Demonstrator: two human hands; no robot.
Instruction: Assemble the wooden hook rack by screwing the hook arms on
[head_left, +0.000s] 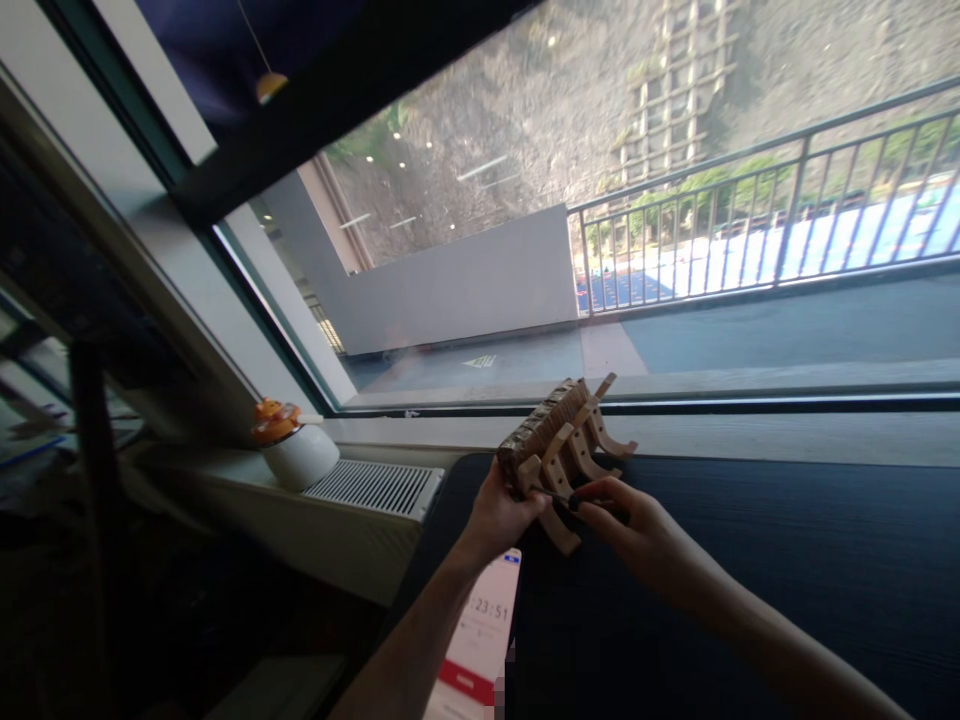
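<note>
A small wooden model [566, 455] with several curved, drilled legs and a ribbed brown body is tilted above the dark table. My left hand [499, 515] is closed around its near left end, the thumb against a leg. From the right, my right hand [619, 505] pinches a thin dark tool [576, 501] that looks like a screwdriver. Its slim shaft points left at the nearest leg; whether the tip touches the wood I cannot tell. The fingers partly cover the tool's handle.
A phone [484, 620] showing a running timer lies on the black table [735, 580] beside my left forearm. Left of the table are a vented ledge [375, 488] and a white pot [300, 458] with an orange figure on top. A large window [465, 290] rises behind the table.
</note>
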